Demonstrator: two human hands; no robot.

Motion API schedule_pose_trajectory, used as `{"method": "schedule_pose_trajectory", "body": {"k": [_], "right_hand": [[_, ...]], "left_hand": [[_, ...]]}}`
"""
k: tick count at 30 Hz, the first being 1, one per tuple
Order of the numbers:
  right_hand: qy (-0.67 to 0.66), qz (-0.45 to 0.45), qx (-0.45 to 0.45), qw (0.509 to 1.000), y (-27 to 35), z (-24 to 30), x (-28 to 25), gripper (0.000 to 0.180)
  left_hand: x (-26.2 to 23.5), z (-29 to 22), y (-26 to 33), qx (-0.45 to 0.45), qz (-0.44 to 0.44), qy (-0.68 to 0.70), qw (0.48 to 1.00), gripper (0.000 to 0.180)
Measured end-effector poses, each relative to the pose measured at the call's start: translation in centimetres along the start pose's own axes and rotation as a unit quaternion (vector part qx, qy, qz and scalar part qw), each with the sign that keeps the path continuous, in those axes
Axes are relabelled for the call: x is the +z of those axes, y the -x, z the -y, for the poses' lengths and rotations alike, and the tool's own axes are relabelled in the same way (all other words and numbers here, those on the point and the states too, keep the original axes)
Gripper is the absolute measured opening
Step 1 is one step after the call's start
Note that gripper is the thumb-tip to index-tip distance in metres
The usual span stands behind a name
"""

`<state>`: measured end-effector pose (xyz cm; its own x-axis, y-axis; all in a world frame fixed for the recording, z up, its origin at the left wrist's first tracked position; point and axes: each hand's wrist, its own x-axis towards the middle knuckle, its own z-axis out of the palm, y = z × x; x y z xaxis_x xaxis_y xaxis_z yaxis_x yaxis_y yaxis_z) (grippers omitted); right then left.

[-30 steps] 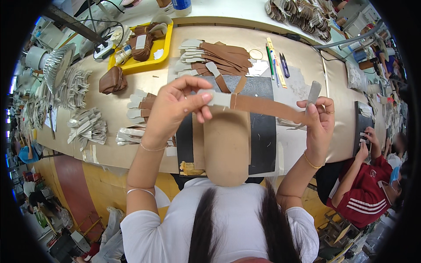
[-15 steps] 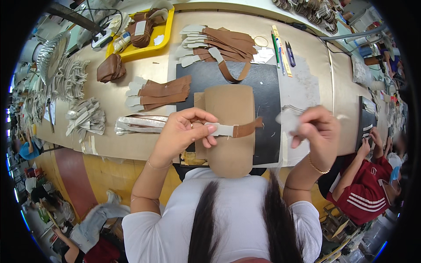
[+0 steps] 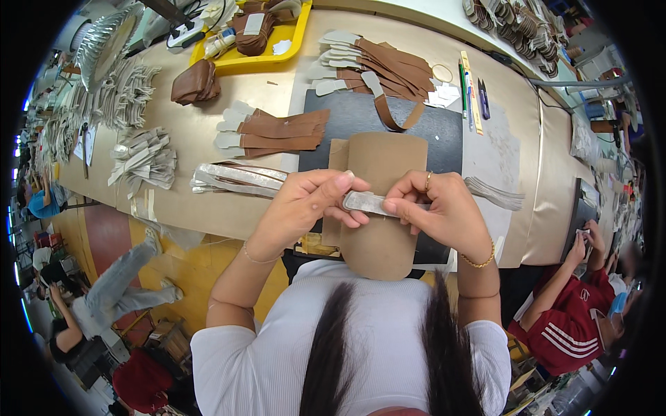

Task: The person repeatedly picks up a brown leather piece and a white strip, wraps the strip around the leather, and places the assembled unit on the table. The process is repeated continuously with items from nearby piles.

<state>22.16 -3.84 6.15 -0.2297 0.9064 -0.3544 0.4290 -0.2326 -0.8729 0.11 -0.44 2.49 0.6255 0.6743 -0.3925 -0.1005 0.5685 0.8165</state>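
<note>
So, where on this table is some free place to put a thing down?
Bare tan tabletop lies between the brown strip stack and the grey pieces. The black mat is free right of the tan board. The far edge by the yellow tray is crowded.

No packages, labels, signs or screens discernible.

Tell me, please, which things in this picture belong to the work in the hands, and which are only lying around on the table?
In the work:
- left hand and right hand, both pinching the grey strip
- tan board under the strip
- black mat beneath

Lying about:
- brown strap stacks
- yellow tray
- silvery strips
- pens
</note>
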Motion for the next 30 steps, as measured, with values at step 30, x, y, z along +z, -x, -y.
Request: {"method": "schedule_pose_trajectory", "body": {"k": [30], "right_hand": [[0.038,-0.057,0.012,0.998,1.3,-1.1,-0.4,0.016]], "left_hand": [[-0.4,1.4,-0.6,0.013,-0.039,0.033,0.999,0.025]]}}
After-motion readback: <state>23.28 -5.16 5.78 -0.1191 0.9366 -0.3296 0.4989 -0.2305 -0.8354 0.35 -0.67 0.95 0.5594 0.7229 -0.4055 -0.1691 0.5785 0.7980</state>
